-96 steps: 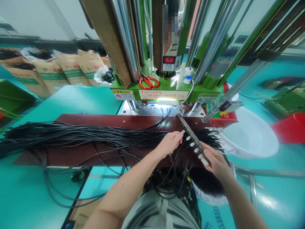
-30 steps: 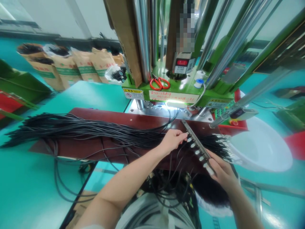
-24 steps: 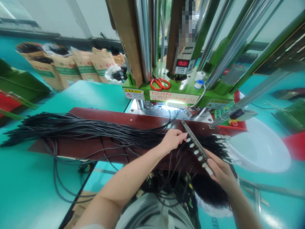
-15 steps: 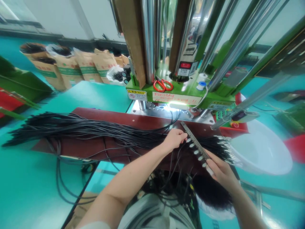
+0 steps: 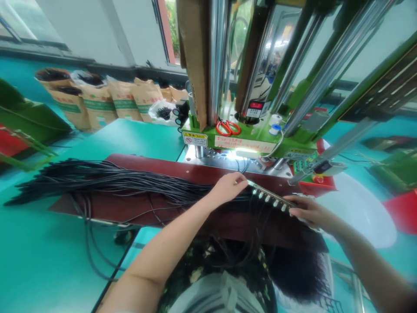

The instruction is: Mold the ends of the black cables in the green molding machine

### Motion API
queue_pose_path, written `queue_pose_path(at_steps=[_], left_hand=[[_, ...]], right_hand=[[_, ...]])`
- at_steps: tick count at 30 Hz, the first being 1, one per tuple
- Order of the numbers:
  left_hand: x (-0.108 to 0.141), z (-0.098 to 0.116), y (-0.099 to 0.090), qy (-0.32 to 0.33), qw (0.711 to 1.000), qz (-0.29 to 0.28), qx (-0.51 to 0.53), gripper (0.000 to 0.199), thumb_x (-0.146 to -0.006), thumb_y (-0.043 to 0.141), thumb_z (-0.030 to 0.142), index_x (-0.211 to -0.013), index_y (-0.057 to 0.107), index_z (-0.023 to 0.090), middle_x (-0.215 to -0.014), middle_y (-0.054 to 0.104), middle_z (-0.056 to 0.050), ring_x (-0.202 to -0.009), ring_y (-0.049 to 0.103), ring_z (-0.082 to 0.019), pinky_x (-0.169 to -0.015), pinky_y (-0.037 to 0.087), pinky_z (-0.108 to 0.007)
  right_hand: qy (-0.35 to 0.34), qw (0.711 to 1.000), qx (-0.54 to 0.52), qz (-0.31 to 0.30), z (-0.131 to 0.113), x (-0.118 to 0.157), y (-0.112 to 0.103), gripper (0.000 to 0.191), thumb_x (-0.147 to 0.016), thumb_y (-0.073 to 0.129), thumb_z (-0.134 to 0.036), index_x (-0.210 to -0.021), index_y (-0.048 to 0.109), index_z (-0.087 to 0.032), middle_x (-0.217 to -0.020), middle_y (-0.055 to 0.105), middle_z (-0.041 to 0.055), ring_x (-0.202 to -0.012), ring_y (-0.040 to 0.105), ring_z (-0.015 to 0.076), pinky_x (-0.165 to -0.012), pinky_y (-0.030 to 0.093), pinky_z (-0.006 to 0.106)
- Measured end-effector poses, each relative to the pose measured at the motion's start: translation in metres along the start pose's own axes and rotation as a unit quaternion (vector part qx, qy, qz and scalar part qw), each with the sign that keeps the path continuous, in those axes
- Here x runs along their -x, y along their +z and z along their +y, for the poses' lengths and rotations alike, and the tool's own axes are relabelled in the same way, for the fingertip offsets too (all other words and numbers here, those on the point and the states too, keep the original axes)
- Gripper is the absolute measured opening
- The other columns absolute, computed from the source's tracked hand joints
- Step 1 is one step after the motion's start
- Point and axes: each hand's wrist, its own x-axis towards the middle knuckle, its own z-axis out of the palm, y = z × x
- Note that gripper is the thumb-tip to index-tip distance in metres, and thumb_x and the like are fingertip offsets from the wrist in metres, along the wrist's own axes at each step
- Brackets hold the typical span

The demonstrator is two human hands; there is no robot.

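A narrow metal bar [image 5: 271,196] is held up in front of me, with several pale cable ends along its near edge and dark cables hanging below. My left hand [image 5: 230,186] is closed, its fingertips pinched on the bar's left end. At the other end, my right hand [image 5: 311,212] is wrapped with thumb and fingers around the bar. A long bundle of black cables [image 5: 130,182] lies across the dark red board [image 5: 137,213], left of my hands. Blur hides the fine detail of the bar.
The green press machine [image 5: 208,141] stands just beyond the board, with red-handled scissors [image 5: 228,128] and a blue-and-white spool [image 5: 275,129] on its ledge. A white basin [image 5: 361,213] sits at the right. Paper sacks [image 5: 100,102] line the back left. A dark cable heap [image 5: 296,274] lies below my right hand.
The bar has swung from a steep slant to a flatter one. My left hand has gone from the cable ends to the bar's left end; my right hand has risen slightly.
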Motion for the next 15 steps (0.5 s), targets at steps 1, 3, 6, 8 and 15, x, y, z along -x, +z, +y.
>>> queue_pose_path(at_steps=[1,3,6,8,15], left_hand=[[0.0,-0.002,-0.005,-0.005,1.0,-0.004,0.014,0.021,-0.077,0.047,0.033,-0.082,0.06,0.017,-0.077,0.063,-0.003,-0.066,0.056,-0.012,-0.059,0.043,-0.022],[0.0,-0.008,-0.012,-0.013,0.999,-0.002,0.041,0.021,-0.077,0.046,0.032,-0.08,0.06,0.016,-0.073,0.063,-0.003,-0.064,0.056,-0.012,-0.057,0.042,-0.021],[-0.001,-0.017,-0.02,-0.012,0.998,0.019,0.063,0.021,-0.076,0.047,0.032,-0.079,0.06,0.015,-0.073,0.063,-0.003,-0.064,0.056,-0.012,-0.059,0.042,-0.022],[-0.002,-0.022,-0.024,-0.004,0.997,0.042,0.06,0.022,-0.076,0.048,0.032,-0.08,0.061,0.015,-0.074,0.063,-0.004,-0.067,0.055,-0.013,-0.064,0.042,-0.023],[-0.017,-0.047,-0.032,-0.037,0.991,0.128,0.02,0.019,-0.073,0.053,0.027,-0.086,0.061,0.016,-0.085,0.062,-0.005,-0.079,0.055,-0.016,-0.077,0.042,-0.028]], right_hand=[[-0.004,0.999,0.028,-0.018,-0.006,-0.007,-0.004,0.049,-0.07,0.064,-0.041,-0.113,0.055,-0.021,-0.053,0.051,-0.0048,-0.034,0.031,0.0032,-0.033,0.016,0.017],[-0.016,0.997,0.072,-0.036,-0.019,-0.022,-0.007,0.046,-0.07,0.063,-0.039,-0.112,0.057,-0.019,-0.053,0.053,-0.0039,-0.034,0.033,0.004,-0.033,0.017,0.018],[-0.049,0.987,0.148,-0.044,-0.037,-0.05,-0.007,0.03,-0.07,0.06,-0.036,-0.09,0.066,-0.015,-0.05,0.055,-0.0016,-0.034,0.037,0.006,-0.034,0.023,0.019],[-0.093,0.973,0.21,-0.031,-0.045,-0.069,-0.005,0.021,-0.069,0.058,-0.033,-0.074,0.069,-0.015,-0.053,0.058,0.0007,-0.039,0.044,0.009,-0.039,0.031,0.022],[-0.201,0.94,0.274,0.042,-0.034,-0.114,0.006,0.016,-0.063,0.057,-0.026,-0.069,0.069,-0.017,-0.071,0.06,0.0027,-0.067,0.055,0.0174,-0.064,0.042,0.028]])
